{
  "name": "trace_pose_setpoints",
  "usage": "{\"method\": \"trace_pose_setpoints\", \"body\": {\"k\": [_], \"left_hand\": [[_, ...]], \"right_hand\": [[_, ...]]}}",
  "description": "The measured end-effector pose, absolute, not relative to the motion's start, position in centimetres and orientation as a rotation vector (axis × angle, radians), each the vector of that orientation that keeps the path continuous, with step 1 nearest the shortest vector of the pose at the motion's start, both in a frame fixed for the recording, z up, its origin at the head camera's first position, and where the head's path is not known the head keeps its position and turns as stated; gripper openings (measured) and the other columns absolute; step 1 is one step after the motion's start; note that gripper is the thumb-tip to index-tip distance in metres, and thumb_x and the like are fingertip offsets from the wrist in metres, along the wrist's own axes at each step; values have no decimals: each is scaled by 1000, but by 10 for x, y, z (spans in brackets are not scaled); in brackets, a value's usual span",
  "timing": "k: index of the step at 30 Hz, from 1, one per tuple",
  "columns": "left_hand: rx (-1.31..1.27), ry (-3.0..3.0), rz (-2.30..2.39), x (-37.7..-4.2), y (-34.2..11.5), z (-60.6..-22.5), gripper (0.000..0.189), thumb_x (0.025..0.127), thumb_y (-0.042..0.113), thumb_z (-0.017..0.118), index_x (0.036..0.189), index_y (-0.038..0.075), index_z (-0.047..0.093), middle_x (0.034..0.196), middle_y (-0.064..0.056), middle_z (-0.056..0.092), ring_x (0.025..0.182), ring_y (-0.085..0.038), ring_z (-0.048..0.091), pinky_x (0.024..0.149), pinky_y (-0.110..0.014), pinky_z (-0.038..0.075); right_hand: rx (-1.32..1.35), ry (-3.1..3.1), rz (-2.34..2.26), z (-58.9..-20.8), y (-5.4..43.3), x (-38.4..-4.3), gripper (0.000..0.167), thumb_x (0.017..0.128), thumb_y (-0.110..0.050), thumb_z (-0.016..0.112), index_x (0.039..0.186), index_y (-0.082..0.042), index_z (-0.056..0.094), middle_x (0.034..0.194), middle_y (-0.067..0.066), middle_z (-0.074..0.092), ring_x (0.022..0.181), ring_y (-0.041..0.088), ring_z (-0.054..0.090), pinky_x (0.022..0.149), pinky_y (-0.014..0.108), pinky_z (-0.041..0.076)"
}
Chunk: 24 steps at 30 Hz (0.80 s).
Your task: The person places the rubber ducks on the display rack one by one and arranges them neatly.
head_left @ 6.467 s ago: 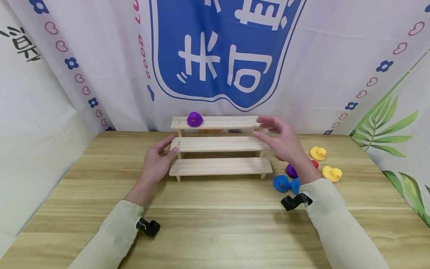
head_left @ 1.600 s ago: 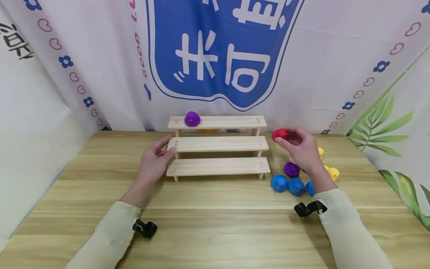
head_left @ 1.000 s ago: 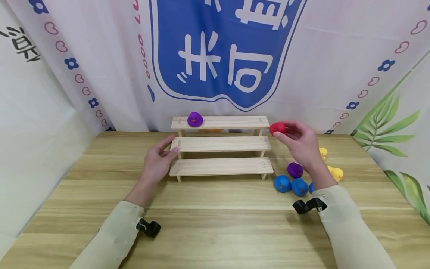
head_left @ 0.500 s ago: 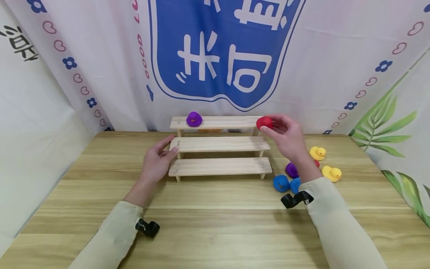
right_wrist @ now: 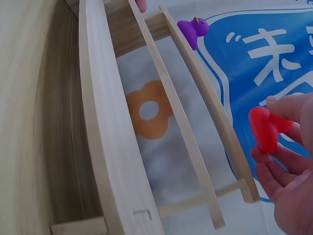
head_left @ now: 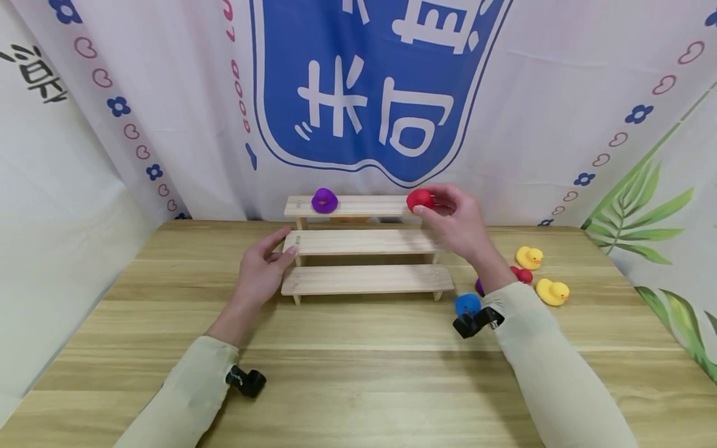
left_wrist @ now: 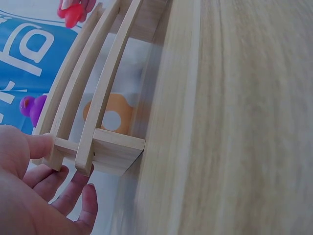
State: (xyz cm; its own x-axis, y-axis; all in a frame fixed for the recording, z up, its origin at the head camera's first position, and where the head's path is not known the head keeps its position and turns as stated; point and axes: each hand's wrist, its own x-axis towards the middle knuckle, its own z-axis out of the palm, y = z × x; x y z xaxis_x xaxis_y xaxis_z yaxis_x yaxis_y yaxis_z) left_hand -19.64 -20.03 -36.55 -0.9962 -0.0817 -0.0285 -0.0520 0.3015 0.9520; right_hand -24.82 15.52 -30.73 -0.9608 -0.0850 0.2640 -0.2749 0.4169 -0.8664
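Note:
A three-tier wooden stand [head_left: 366, 242] is on the table. My left hand [head_left: 261, 269] grips the left end of its middle tier, thumb on top; in the left wrist view the fingers [left_wrist: 73, 193] reach underneath. My right hand [head_left: 460, 223] pinches a red rubber duck [head_left: 419, 200] near the right end of the top tier. In the right wrist view, a small gap shows between that red duck [right_wrist: 264, 129] and the top board [right_wrist: 215, 107]. A purple rubber duck [head_left: 324, 200] sits toward the left end of the top tier.
Right of the stand are two yellow ducks [head_left: 529, 257], something red [head_left: 523, 275], a blue duck [head_left: 467, 305] and a purple one, partly hidden by my right forearm. A white curtain [head_left: 532, 124] with a blue print hangs right behind the stand.
My right hand, earlier without anything at the stand's right end, has taken hold of a red duck. It has since carried it left and slightly up to the top tier. The left hand stays put.

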Motion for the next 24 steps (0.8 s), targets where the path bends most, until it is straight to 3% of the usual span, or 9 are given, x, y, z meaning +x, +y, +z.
{"method": "trace_pose_setpoints", "body": {"k": [5, 10, 24], "left_hand": [[123, -2517, -1828, -196, -200, -366, 58, 108, 26, 63, 163, 22, 43, 172, -2, 39, 133, -28, 61, 85, -10, 54], [122, -2514, -1822, -196, -201, -367, 58, 108, 24, 63, 163, 22, 43, 172, -3, 39, 134, -29, 61, 85, -9, 53], [95, -2510, -1807, -197, -201, -368, 58, 108, 25, 64, 162, 21, 44, 172, -5, 39, 126, -24, 64, 83, -10, 54]], "right_hand": [[321, -2530, 1590, -304, 143, -253, 46, 100, -27, 77, 142, -15, 63, 140, 10, 65, 126, 27, 63, 108, 40, 57], [340, -2528, 1628, -303, 131, -259, 43, 100, -23, 76, 140, -14, 65, 141, 10, 65, 125, 29, 65, 110, 46, 56], [356, -2548, 1620, -304, 113, -268, 45, 99, -25, 78, 141, -16, 65, 140, 9, 65, 125, 28, 63, 108, 45, 58]]}}
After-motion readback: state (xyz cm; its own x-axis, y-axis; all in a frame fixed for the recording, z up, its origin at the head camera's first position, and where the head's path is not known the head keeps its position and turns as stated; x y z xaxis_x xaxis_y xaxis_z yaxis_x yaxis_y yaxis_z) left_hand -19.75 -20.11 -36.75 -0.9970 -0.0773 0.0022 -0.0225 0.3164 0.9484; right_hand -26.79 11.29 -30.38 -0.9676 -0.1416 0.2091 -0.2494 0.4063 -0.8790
